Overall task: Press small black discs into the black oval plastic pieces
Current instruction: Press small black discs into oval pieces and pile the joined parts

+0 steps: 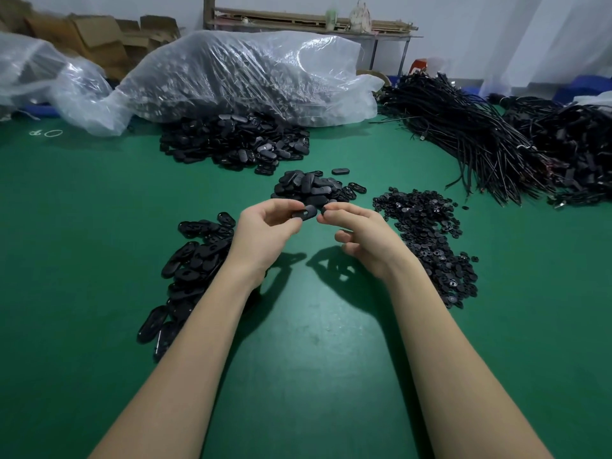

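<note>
Both grips met above the middle of the green surface [311, 326]: the left hand [265, 231] pinched one oval piece [306, 212] between thumb and fingertips, while the right hand [357, 233] brought its curled thumb and forefinger to that piece's right end, seemingly holding a small disc, though the disc itself could not be made out. The oval's long axis ran roughly from eight to two o'clock, nearly level, its broad face turned up toward the camera.

At about nine o'clock of the hands lay a strip of oval pieces [188, 270], probably the finished ones. At three o'clock spread the loose discs [430, 233], still plentiful. Just beyond the hands, at twelve o'clock, sat a small heap of ovals [311, 187], and farther off a larger heap [238, 144] spilling from a clear plastic bag [245, 74]. Judging by these, most of the work remained.
</note>
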